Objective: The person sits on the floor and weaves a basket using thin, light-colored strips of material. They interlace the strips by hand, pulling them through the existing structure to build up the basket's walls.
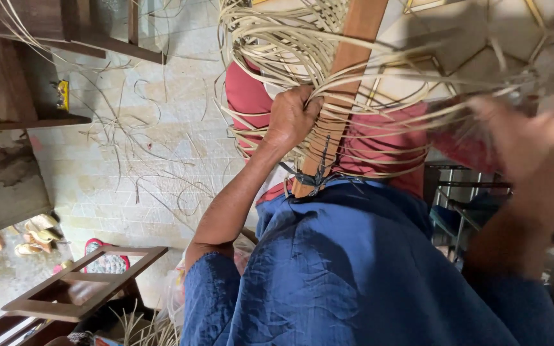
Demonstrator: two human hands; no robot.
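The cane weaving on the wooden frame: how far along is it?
Done: a woven patch at the top of the wooden frame. In hand: the left hand grips loose cane strips against the frame; the blurred right hand pulls strands. Left: many strips hang unwoven.

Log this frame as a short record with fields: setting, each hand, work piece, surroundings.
setting: tiled floor seen from above, person seated in blue garment
left hand: closed around a bundle of pale cane strips against a brown wooden frame bar
right hand: blurred, at the strips' far end; grip cannot be told
work piece: strips looped across the bar, dark cord tied at its lower end
surroundings: loose strips on floor, wooden stool frame, sandals
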